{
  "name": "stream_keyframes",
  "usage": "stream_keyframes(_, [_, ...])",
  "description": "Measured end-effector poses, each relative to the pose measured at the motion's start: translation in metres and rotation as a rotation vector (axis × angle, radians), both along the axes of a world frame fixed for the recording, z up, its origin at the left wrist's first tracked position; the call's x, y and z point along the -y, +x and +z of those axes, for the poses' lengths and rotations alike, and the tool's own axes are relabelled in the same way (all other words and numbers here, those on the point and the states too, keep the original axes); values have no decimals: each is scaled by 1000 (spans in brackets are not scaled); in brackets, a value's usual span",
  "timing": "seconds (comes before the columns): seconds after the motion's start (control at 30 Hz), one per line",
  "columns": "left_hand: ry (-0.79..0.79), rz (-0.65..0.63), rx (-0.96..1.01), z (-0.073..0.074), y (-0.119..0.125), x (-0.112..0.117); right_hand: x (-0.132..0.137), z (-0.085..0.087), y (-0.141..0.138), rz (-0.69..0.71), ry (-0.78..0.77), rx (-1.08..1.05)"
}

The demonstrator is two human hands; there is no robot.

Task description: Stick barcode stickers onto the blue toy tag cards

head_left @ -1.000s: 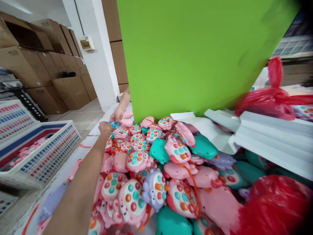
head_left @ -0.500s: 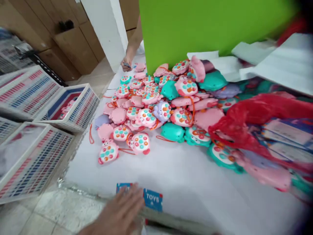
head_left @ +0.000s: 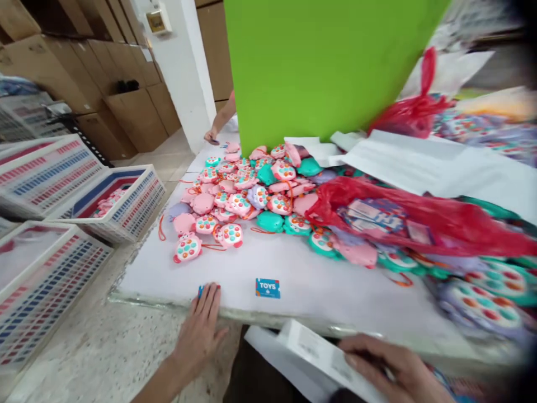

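Note:
My left hand (head_left: 203,319) lies flat at the table's near edge, fingers stretched out over a blue card (head_left: 201,290) that is mostly hidden. To its right, a second blue card (head_left: 267,287) printed "TOYS" lies face up by itself. Low at the right, my right hand (head_left: 386,361) grips a white box (head_left: 312,350) with small print on one side. The box is tilted in front of the table edge, and a white flap or sheet (head_left: 277,358) shows beside it. Beyond both hands spreads a heap of animal-shaped toys (head_left: 239,204) in pink, green and lilac with coloured buttons.
A red plastic bag (head_left: 457,224) with printed cards lies over toys at the right, near white sheets (head_left: 444,168). A green panel (head_left: 319,67) stands behind the heap. Plastic baskets (head_left: 138,196) stand on the floor at left. Another person's hand (head_left: 212,136) is at the far end.
My left hand has shifted left, uncovering more of the "TOYS" card. My right hand and the white box have come into view. The view has swung to the right.

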State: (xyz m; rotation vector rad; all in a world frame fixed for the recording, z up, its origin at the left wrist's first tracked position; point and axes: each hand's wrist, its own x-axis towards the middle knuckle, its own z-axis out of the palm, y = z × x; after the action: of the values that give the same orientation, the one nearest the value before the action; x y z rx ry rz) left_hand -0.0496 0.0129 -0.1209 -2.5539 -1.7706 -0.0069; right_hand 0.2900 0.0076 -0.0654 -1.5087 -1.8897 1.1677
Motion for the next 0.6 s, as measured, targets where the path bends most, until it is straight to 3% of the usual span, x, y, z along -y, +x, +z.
stream_keyframes(0.1, [-98,-11,140,-13,16,-9,-8,15,-3,34,-40,-23])
stream_keyframes(0.17, [-200,-15,278,-9,40,-22,-12,27,-6,36,-42,-26])
stream_keyframes(0.23, [-222,-27,349,6,59,-29,-13,38,-8,51,-39,-15])
stream_keyframes(0.3, [-191,19,462,31,71,-25,-12,45,-9,74,-36,5])
stream_keyframes(0.33, [-195,82,653,44,74,-19,-11,47,-10,87,-37,17])
stream_keyframes(0.37, [-249,157,883,57,77,-10,-10,48,-11,101,-38,25])
stream_keyframes(0.43, [-610,276,1206,76,83,9,-6,47,-16,120,-30,19])
stream_keyframes(0.5, [-800,353,1382,85,91,26,-2,45,-22,127,-8,3])
stream_keyframes(0.6, [-788,562,1454,82,102,39,4,43,-31,138,15,8])
